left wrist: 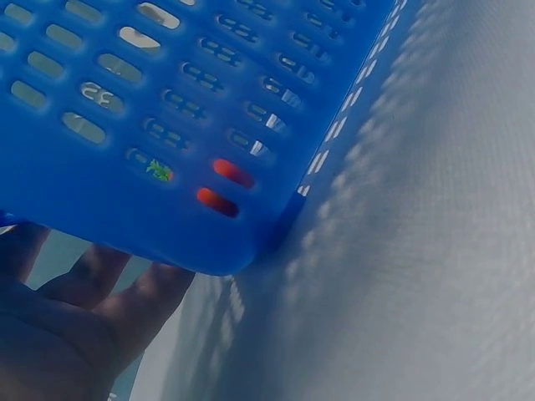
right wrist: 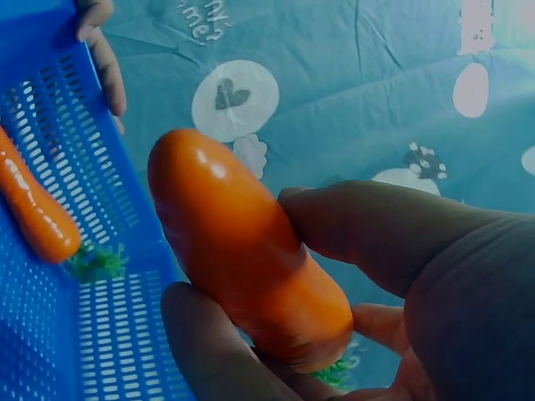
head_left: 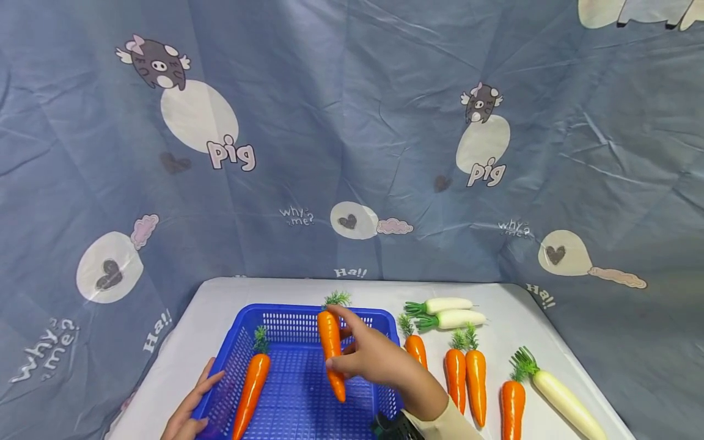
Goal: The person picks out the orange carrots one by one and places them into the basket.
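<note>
Right hand (head_left: 379, 360): nearest the head camera, thumb and fingers closed around a carrot, sleeve cuff at the wrist.
Held carrot (head_left: 332, 351): smooth, glossy orange, plastic-looking, blunt tip down, small green tuft on top; raised over the blue basket (head_left: 299, 403), tilted slightly.
Left hand (head_left: 189, 406): fingers straight and relaxed, resting against the basket's left outer wall.
Basket: blue plastic, slotted walls and floor, on the white table (head_left: 214, 305).
Second carrot (head_left: 251, 385): lying inside the basket along its left wall.
Table, right of basket: more carrots and white radishes (head_left: 448, 311).
</note>
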`<control>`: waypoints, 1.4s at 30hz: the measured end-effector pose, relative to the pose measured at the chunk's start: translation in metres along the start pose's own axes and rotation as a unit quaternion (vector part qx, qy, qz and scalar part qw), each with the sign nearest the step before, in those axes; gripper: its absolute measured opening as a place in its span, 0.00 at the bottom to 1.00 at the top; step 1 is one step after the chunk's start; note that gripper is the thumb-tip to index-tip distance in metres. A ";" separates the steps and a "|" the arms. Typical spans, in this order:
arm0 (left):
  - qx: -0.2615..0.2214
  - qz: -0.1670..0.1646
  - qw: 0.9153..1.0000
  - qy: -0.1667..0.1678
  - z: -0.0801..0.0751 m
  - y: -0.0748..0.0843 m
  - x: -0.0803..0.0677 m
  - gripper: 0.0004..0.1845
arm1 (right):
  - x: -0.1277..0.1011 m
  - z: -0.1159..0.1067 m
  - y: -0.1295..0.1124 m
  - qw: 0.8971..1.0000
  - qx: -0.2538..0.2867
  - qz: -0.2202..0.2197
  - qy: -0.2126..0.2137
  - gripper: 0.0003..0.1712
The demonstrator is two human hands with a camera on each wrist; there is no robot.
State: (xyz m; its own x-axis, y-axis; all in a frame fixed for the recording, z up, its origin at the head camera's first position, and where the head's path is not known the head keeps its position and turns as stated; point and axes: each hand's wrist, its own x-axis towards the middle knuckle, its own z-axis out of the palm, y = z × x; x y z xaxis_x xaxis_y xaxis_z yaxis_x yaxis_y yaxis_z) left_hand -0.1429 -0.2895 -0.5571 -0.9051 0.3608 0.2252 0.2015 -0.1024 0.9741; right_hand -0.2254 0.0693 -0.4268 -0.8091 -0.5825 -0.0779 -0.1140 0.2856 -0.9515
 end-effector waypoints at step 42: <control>0.046 0.003 0.998 0.032 0.005 0.005 -0.001 0.40 | 0.074 0.072 0.007 0.994 0.088 0.065 -0.024 0.48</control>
State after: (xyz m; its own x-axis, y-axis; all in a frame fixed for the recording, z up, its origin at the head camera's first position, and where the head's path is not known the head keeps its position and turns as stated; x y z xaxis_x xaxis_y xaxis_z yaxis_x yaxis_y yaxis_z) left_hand -0.1395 -0.2857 -0.5526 -0.9251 0.2997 0.2330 0.2387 -0.0179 0.9709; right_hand -0.2446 -0.0263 -0.4610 -0.7812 -0.5864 -0.2143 0.0958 0.2267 -0.9693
